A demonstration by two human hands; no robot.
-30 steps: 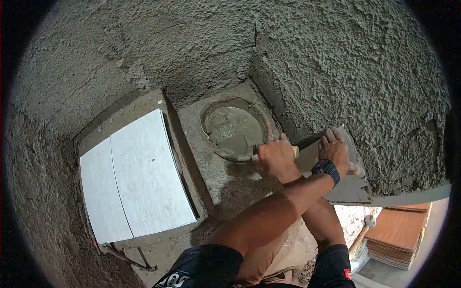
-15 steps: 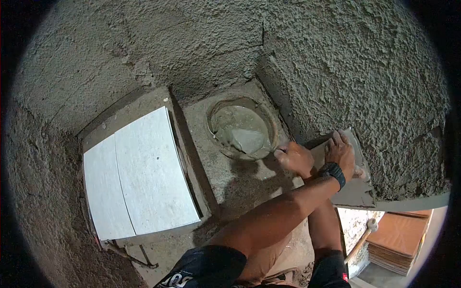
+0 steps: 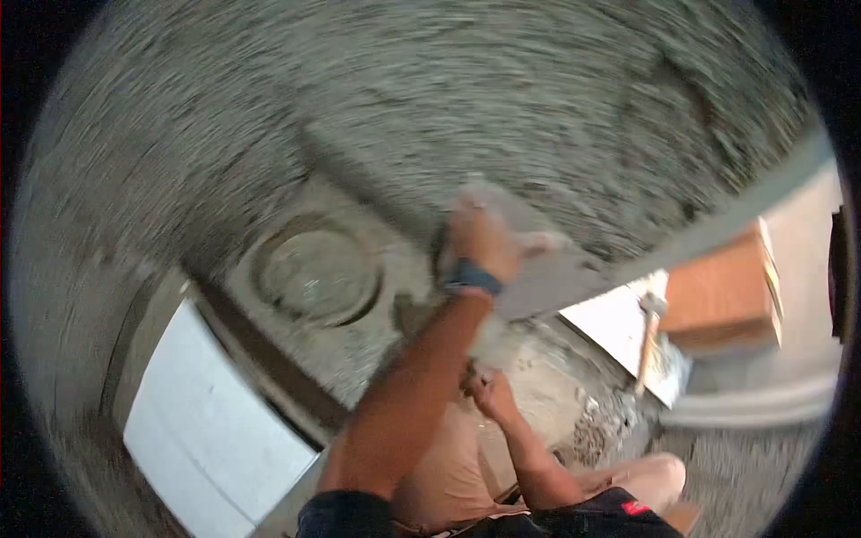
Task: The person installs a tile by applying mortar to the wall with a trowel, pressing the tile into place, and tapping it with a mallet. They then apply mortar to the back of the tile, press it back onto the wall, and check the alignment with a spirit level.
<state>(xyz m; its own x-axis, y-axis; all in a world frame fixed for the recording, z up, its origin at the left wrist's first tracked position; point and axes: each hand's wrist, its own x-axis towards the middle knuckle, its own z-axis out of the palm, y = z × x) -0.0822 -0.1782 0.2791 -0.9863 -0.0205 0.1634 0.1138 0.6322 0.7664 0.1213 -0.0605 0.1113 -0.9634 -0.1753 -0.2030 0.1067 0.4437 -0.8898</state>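
Note:
My left hand [image 3: 484,240], with a dark watch on its wrist, presses against a grey slab [image 3: 560,273] at the rough wall. Its thumb is spread out to the right over the slab; the other fingers are blurred. My right hand [image 3: 490,393] is lower down, over the floor in front of my legs. The fingers are closed around something small and dark that I cannot make out. To the left, a round basin [image 3: 318,273] of wet grey mix stands on the floor.
White tiles [image 3: 211,417] lie on a raised block at the lower left. At the right are a hammer-like tool [image 3: 647,336], a white tile [image 3: 610,323] and a stack of brown tiles [image 3: 722,287]. Rubble [image 3: 601,430] lies on the floor near my knee.
The view has swung to the right, blurring the picture. My right hand has moved from beside the slab down toward my legs. My left hand remains at the slab.

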